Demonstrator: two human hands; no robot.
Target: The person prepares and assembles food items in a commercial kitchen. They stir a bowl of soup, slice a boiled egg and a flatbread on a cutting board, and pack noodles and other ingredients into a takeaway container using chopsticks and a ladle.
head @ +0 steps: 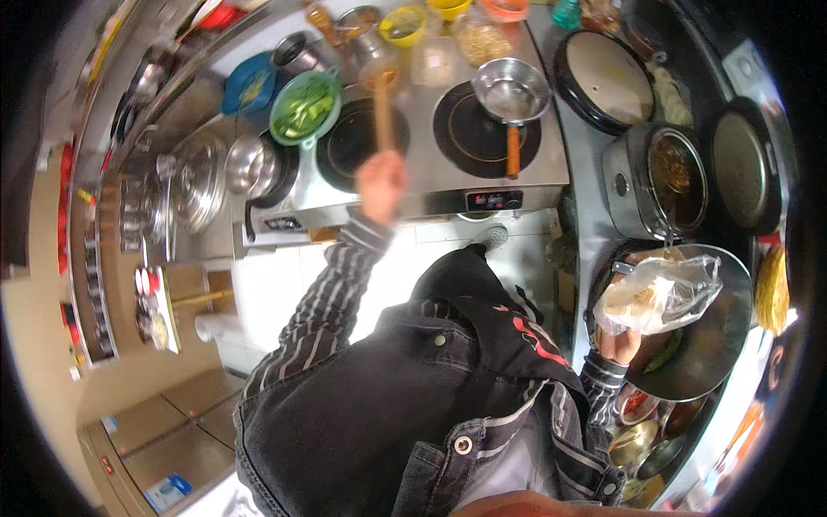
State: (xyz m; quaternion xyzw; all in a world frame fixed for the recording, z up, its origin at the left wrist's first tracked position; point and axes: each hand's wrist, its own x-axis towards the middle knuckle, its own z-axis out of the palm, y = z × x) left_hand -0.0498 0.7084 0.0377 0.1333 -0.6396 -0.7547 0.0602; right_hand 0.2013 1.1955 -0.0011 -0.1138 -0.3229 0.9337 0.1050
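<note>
My left hand [381, 187] grips the wooden handle [384, 116] of a utensil reaching across the stove to the seasoning containers. Its far end is blurred among them, so its kind is unclear. Held up on my right hand [619, 344] is a clear plastic bag [656, 297] with pale contents, above a large metal wok [717, 342] on the side counter. Some green leaf [663, 354] lies in that wok. Left of the wooden handle, a light-green colander [305, 108] holds cut green vegetables. A steel saucepan [512, 90] with a wooden handle stands on the right hob [465, 145].
A blue basket [249, 84], a steel pot [300, 53] and yellow bowls [404, 27] line the stove's back. On the right counter are a large round lid [604, 77] and a cooker with brown food [677, 168]. Steel bowls [252, 165] sit at left.
</note>
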